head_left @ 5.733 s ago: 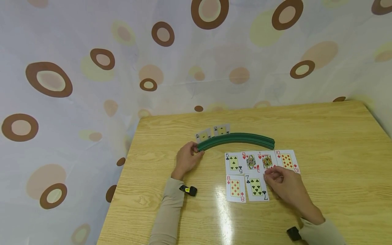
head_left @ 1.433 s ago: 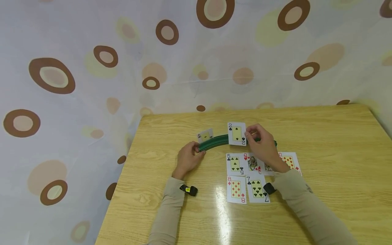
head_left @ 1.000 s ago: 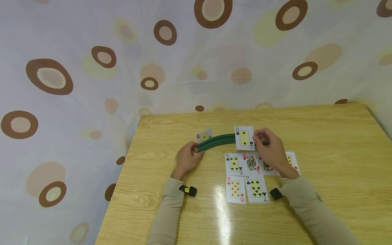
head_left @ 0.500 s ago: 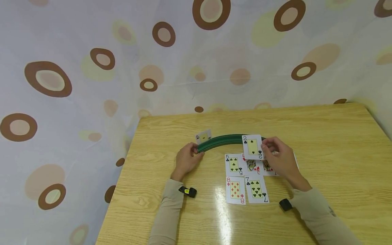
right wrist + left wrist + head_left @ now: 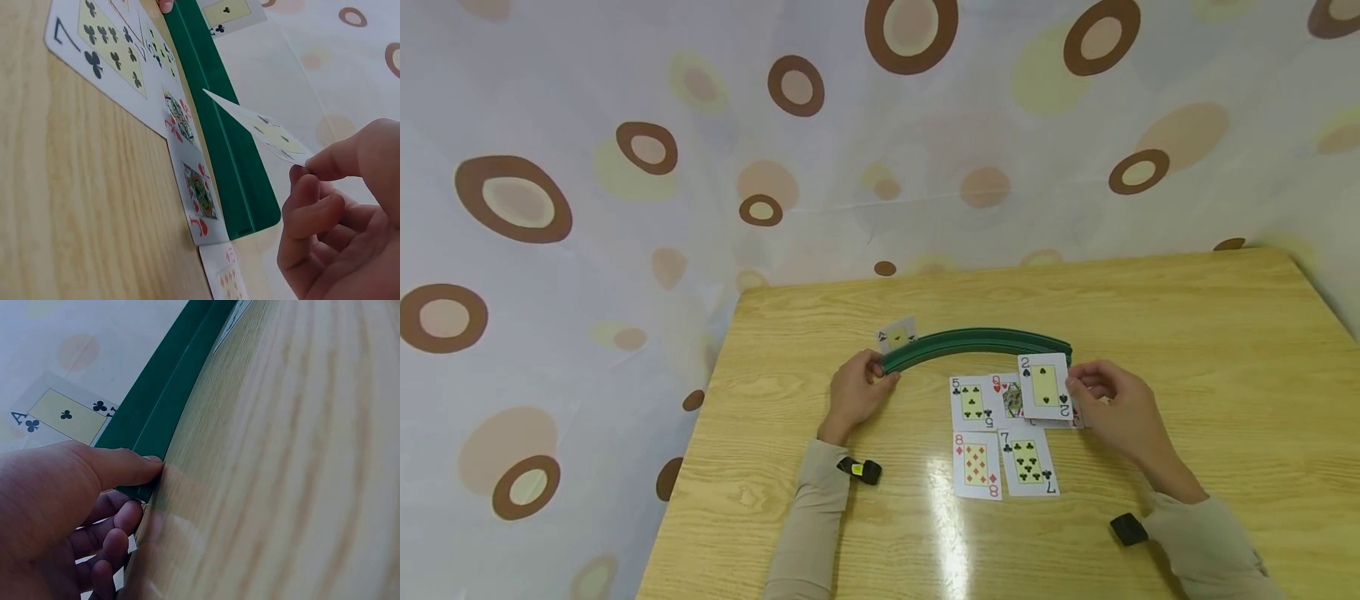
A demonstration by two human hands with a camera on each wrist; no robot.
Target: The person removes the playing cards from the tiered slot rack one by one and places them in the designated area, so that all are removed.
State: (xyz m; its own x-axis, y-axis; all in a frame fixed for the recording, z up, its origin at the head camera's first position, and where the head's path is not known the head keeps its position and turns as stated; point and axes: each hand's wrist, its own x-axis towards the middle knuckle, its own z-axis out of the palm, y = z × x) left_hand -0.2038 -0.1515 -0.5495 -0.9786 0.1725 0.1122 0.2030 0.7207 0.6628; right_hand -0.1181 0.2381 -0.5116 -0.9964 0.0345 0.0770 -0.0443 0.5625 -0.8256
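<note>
My right hand (image 5: 1123,417) pinches the two of spades (image 5: 1045,387) by its right edge, between thumb and fingertips. The right wrist view shows this card tilted beside the holder's right end. In the head view it overlaps the queen of hearts (image 5: 1011,398) and the jack of hearts (image 5: 200,190). With thumb and fingers my left hand (image 5: 855,390) holds the left end of a curved green card holder (image 5: 977,340). An ace of clubs (image 5: 897,334) stands upright in the holder near that hand. My right hand hides the ten of diamonds (image 5: 229,281) in the head view.
In front of the holder, face-up cards lie in two rows on the wooden table (image 5: 1225,333). The five of clubs (image 5: 972,402) lies at the back row's left end; the eight of diamonds (image 5: 977,465) and seven of clubs (image 5: 1028,463) form the front row.
The two of spades has left the holder beside the ace, taken by my right hand and carried right and toward me over the back row. My left hand stays on the holder.
</note>
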